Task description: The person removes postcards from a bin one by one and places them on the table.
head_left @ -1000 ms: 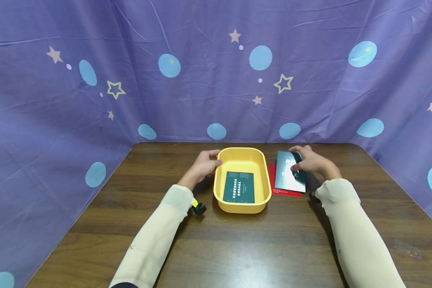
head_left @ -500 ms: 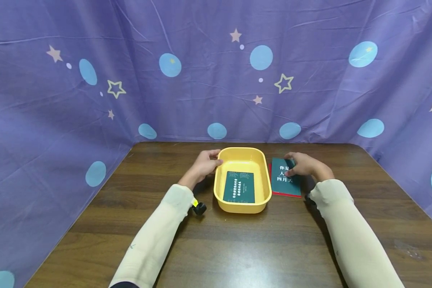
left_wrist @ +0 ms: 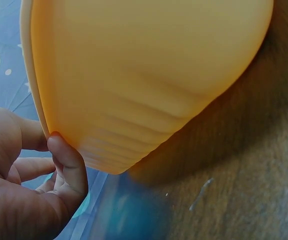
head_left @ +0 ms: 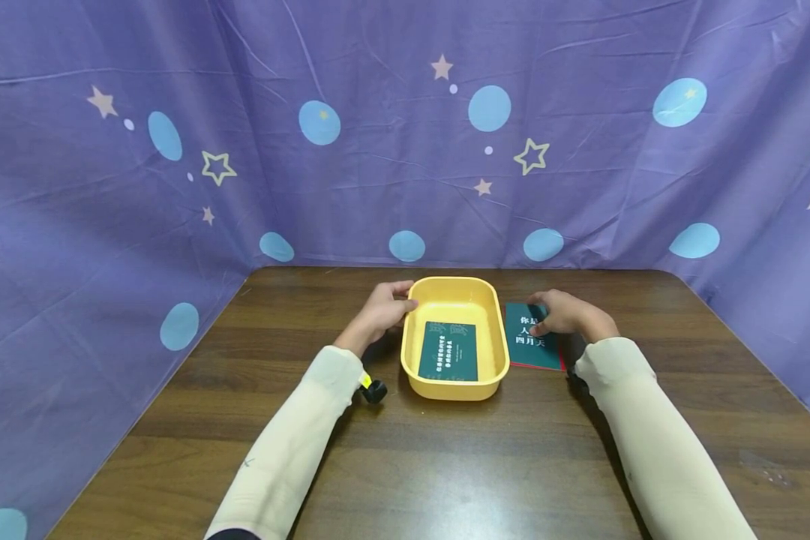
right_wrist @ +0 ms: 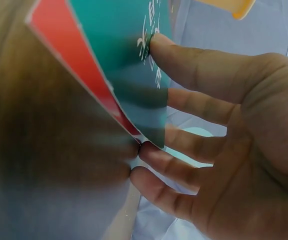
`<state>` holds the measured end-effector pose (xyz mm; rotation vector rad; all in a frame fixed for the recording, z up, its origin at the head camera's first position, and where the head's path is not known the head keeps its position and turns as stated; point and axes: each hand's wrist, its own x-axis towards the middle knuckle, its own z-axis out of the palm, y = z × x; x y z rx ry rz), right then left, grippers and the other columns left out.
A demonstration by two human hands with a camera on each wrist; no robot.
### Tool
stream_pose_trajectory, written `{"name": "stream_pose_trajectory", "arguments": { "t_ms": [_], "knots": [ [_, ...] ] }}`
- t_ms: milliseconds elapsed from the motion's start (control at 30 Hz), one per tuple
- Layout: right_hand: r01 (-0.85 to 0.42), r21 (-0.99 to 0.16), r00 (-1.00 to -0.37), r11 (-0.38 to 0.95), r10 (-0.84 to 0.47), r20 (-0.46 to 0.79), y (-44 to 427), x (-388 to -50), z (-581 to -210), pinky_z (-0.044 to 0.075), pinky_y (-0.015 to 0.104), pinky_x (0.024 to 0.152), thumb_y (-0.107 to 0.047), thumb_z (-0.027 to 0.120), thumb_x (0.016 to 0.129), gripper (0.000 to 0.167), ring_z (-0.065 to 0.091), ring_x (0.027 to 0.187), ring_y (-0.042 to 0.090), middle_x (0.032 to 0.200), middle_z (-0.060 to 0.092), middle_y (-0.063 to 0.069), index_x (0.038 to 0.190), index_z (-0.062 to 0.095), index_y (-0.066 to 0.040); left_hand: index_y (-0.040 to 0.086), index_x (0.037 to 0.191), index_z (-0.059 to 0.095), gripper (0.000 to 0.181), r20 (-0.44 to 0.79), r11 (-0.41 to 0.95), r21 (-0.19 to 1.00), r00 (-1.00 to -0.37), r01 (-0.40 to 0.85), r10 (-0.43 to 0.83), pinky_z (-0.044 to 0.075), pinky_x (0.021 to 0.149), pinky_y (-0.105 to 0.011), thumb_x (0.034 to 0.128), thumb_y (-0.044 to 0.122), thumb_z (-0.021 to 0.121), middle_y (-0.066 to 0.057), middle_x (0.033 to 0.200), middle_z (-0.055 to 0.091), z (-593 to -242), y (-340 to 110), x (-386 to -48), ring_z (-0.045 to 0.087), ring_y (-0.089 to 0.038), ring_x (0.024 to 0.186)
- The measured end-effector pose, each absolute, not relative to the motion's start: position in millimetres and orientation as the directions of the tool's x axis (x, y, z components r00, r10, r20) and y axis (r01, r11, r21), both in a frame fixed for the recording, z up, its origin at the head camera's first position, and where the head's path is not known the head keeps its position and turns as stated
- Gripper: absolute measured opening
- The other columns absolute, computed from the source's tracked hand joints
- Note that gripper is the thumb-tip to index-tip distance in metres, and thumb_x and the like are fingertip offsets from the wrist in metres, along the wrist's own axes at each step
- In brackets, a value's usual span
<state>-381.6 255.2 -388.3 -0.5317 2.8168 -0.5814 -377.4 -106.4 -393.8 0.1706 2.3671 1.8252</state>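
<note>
A yellow tray (head_left: 454, 391) stands mid-table with a green card (head_left: 448, 351) lying inside. My left hand (head_left: 382, 309) pinches its left rim between thumb and fingers; the left wrist view shows the thumb (left_wrist: 66, 165) against the tray's outer wall (left_wrist: 134, 75). To the right of the tray, my right hand (head_left: 565, 314) holds a green card with white characters (head_left: 521, 346), thumb on its face and fingers at its far edge. Beneath this card a red one (head_left: 538, 367) shows as a thin strip; in the right wrist view the red card (right_wrist: 79, 65) diverges from the green card (right_wrist: 119, 55).
The brown wooden table (head_left: 432, 465) extends toward me and to both sides. A purple curtain (head_left: 391, 135) with stars and blue dots hangs behind it and at the sides. A black wrist device (head_left: 374, 391) sits beside my left sleeve.
My right hand has moved left and a little toward me with the green card, which now covers most of the red one. The left hand and the tray have stayed put.
</note>
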Motion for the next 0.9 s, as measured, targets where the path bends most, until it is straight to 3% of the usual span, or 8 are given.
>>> {"name": "stream_pose_trajectory", "arguments": {
  "t_ms": [633, 900],
  "knots": [
    [-0.328, -0.327, -0.904, 0.886, -0.395, -0.166, 251.9, -381.7, -384.3, 0.038, 0.066, 0.110, -0.025, 0.078, 0.092, 0.059, 0.048, 0.132, 0.050, 0.138, 0.058, 0.027, 0.139, 0.058, 0.005, 0.003, 0.154, 0.044, 0.057, -0.050, 0.260, 0.966, -0.981, 0.000, 0.187, 0.064, 0.077, -0.037, 0.1000, 0.004, 0.062, -0.017, 0.134, 0.056, -393.2, -107.0, -377.7, 0.068, -0.033, 0.109],
    [-0.386, -0.345, -0.909, 0.855, -0.416, -0.013, 248.0, -377.6, -374.4, 0.029, 0.071, 0.113, -0.025, 0.066, 0.101, 0.055, 0.038, 0.134, 0.056, 0.139, 0.053, 0.032, 0.143, 0.051, 0.008, 0.002, 0.154, 0.044, 0.056, -0.045, 0.256, 0.967, -0.982, 0.003, 0.184, 0.064, 0.077, -0.036, 0.0999, 0.003, 0.061, -0.017, 0.133, 0.056, -392.7, -106.9, -376.0, 0.068, -0.033, 0.107]
  ]
}}
